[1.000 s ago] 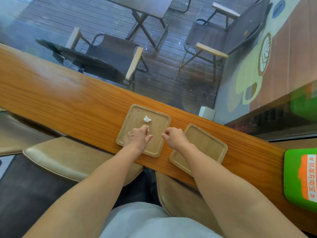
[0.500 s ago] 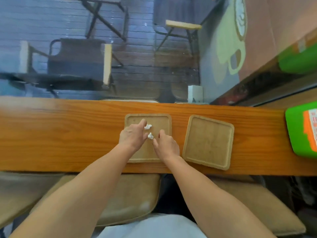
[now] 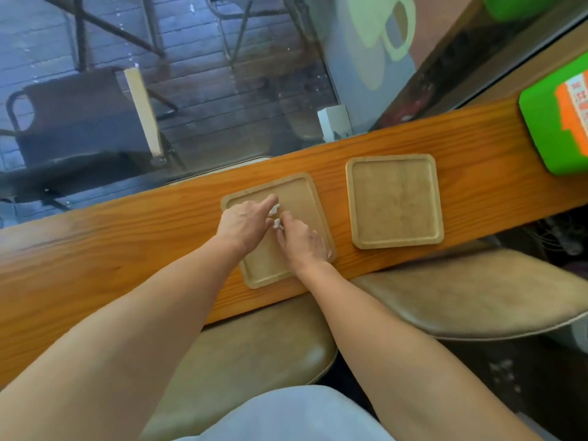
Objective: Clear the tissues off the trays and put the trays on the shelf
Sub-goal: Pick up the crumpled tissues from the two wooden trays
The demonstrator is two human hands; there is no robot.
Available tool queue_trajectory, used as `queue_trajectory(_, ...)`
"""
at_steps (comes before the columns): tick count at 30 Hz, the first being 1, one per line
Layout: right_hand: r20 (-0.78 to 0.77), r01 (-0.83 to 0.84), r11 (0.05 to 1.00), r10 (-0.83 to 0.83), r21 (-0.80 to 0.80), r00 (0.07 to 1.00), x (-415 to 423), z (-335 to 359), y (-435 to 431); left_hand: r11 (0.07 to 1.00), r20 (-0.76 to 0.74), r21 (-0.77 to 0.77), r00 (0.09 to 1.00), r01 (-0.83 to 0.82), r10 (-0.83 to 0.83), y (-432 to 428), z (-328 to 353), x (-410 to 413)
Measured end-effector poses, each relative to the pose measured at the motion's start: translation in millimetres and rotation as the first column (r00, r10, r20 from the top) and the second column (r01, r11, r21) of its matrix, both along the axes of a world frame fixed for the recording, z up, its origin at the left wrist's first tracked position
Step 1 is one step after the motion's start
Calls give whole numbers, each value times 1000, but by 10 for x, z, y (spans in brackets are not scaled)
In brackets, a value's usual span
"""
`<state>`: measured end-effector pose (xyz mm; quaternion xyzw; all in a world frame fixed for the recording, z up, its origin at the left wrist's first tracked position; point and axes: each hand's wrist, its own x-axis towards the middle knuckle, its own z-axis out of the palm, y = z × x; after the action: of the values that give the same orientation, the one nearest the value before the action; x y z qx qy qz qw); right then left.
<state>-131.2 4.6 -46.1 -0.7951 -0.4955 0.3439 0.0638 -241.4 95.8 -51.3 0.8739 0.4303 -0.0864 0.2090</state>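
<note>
Two square wooden trays lie side by side on the wooden counter [image 3: 127, 243]. On the left tray [image 3: 300, 194] are two small white tissue scraps. My left hand [image 3: 245, 222] reaches over this tray, its fingertips on the upper tissue scrap [image 3: 274, 211]; I cannot see whether it grips it. My right hand [image 3: 302, 241] rests on the same tray and pinches the lower tissue scrap [image 3: 277, 224] with its fingertips. The right tray [image 3: 394, 202] has nothing on it and neither hand touches it.
A green and orange box [image 3: 556, 122] sits at the counter's right end. A small white box [image 3: 334, 125] stands at the far edge by the window glass. Padded stools [image 3: 461, 297] are below the counter's near edge. Chairs stand outside the glass.
My right hand moved from the right tray onto the left tray and closed on the lower tissue scrap. My left hand stretched to the upper scrap. The view has swung.
</note>
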Motion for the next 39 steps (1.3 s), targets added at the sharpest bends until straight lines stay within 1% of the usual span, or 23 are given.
queue_trajectory(4,-11,77,997,-78,-9,997,28,-40,-80,996,2,-89,1000,-3,3,-23,7,78)
queue_trajectory(6,-3,89,996,-89,3,996,42,-36,-143,990,-14,-135,999,-45,43,-73,26,111)
queue_trajectory(9,-18,126,992,-127,-10,992,63,-7,-235,966,-45,-212,989,-150,144,-155,47,132)
queue_trajectory(11,-34,166,986,-167,-25,985,91,20,-272,952,-61,-247,983,-182,173,-191,65,144)
queue_trajectory(18,-112,249,962,-261,-109,959,222,164,-263,949,-90,-284,989,-137,116,-304,177,160)
queue_trajectory(21,-128,285,952,-298,-109,946,236,269,-282,950,-77,-286,991,-123,105,-351,248,180)
queue_trajectory(25,-78,293,951,-301,-104,950,282,448,-370,950,-79,-303,995,-81,60,-423,365,221)
queue_trajectory(29,-47,299,952,-302,-58,952,374,634,-531,955,-35,-291,998,-53,45,-552,571,327)
queue_trajectory(32,-70,308,949,-312,-62,947,509,830,-658,965,-19,-262,1000,-26,22,-683,790,489)
queue_trajectory(35,-118,312,948,-318,-70,941,717,1123,-860,982,-9,-182,999,38,-40,-855,1051,758)
queue_trajectory(37,-114,313,949,-314,-23,943,899,1375,-1077,991,3,-109,997,79,-80,-1034,1273,1012)
queue_trajectory(39,-72,332,942,-328,46,942,1121,1611,-1370,988,-13,-31,988,153,-153,-1267,1511,1333)
